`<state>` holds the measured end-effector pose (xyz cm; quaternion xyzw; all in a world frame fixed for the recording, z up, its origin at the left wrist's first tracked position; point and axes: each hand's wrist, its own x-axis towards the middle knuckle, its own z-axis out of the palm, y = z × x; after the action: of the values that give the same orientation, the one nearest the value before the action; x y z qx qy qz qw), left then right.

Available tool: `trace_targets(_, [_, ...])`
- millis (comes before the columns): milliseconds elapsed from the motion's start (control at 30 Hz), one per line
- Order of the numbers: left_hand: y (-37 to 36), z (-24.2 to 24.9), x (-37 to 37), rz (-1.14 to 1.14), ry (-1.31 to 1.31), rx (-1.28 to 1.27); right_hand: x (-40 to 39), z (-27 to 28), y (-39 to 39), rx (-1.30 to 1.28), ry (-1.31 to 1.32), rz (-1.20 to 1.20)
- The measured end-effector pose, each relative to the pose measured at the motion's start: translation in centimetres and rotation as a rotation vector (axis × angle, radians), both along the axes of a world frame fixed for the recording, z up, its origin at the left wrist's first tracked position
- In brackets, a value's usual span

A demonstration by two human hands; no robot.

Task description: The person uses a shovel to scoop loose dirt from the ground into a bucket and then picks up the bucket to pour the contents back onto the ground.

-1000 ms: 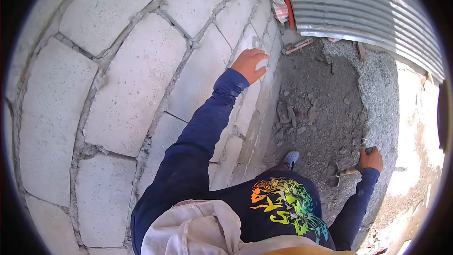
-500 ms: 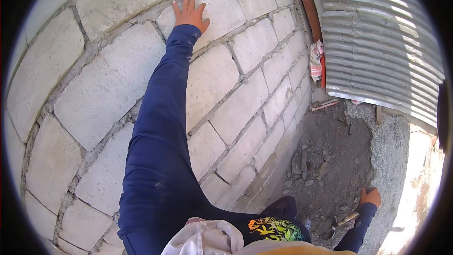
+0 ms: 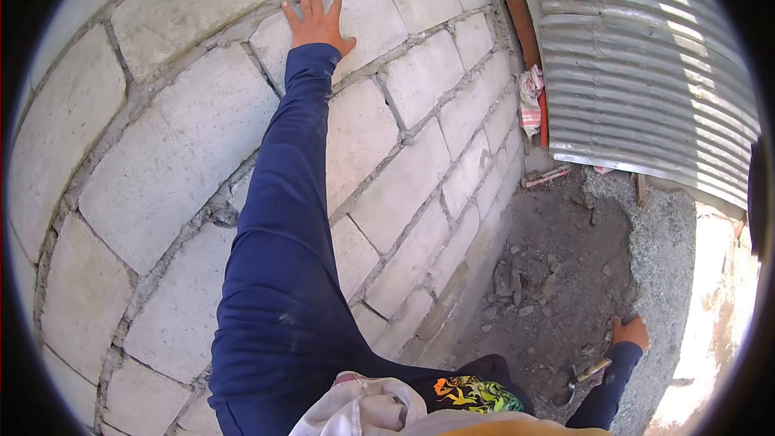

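Observation:
My left hand (image 3: 317, 24) rests on the pale block wall (image 3: 355, 137), its fingers spread over a block near the top and touching the mortar joint above it. The left arm, in a dark blue sleeve, reaches up across the wall. At the lower right, my right hand (image 3: 630, 331) hangs low with its fingers curled in. Whatever it may hold is hidden. A trowel (image 3: 595, 369), with a wooden handle and dark metal blade, shows beside the right forearm, its handle end overlapping the sleeve's edge in this view.
Corrugated metal sheeting (image 3: 638, 73) stands at the upper right. A red and white sack (image 3: 529, 101) sits beside a reddish post (image 3: 517, 8) at the wall's far end. Broken stones (image 3: 517, 282) lie on the dirt floor, bordered by a rough grey concrete strip (image 3: 666, 250).
My left hand stays on the same block, its fingers spread a little wider. The whole view has shifted slightly, and my right hand remains low and curled.

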<state>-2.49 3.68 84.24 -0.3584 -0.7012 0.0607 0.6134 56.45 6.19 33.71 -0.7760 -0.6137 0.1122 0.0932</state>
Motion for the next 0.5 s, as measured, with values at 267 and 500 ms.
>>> trace_targets(267, [1.6, 2.7, -2.8, -0.744, 0.143, 0.185, 2.9, 0.7, -2.8, 0.049, 0.000, -0.025])
trace_targets(500, [6.0, 9.2, -8.7, -0.726, 0.181, 0.162, 5.3, 1.8, -4.5, -0.032, -0.025, -0.090])
